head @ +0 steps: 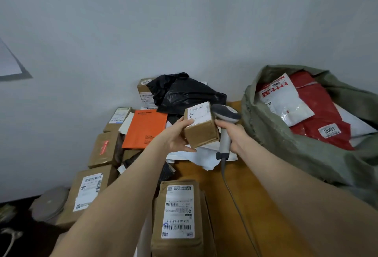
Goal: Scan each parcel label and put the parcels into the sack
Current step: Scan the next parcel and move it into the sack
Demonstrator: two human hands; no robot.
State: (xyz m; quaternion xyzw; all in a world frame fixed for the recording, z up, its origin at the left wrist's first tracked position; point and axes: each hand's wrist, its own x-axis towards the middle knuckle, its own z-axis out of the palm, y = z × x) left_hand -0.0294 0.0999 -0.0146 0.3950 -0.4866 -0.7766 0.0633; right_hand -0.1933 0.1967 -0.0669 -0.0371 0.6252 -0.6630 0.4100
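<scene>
Head view, one sack (286,144) in play: olive green, mouth gaping, its right side running out of frame. Three parcels are showing inside it: a white mailer (286,101) with red print, a red bag (319,113) wearing a 2001 tag, and a pale parcel (356,126) mostly buried under the red one.

Just left of the sack's mouth, the left hand (176,136) is holding up the small brown box (201,134), thumb lying across its top edge, fingers curled underneath. The box's white label (199,111) is facing upward; its print is too small to read.

Between that box and the sack, the right hand (235,136) is gripping the one scanner (225,113), fingers wrapped round the handle, the head sitting just beside the label. Its cable (231,193) is trailing away from the sack and off the bottom edge.

Farther left of the sack, five more brown boxes (180,213) are lying on the wooden table (212,187), the nearest cut off by the frame's bottom. One orange mailer (146,129) and one black bag (184,93) are sitting among them, and white mailers (200,154) are piling up under the hands; how many, I cannot tell. Farthest from the sack, a round grey thing (49,203) is sitting in shadow, too blurred to make out.
</scene>
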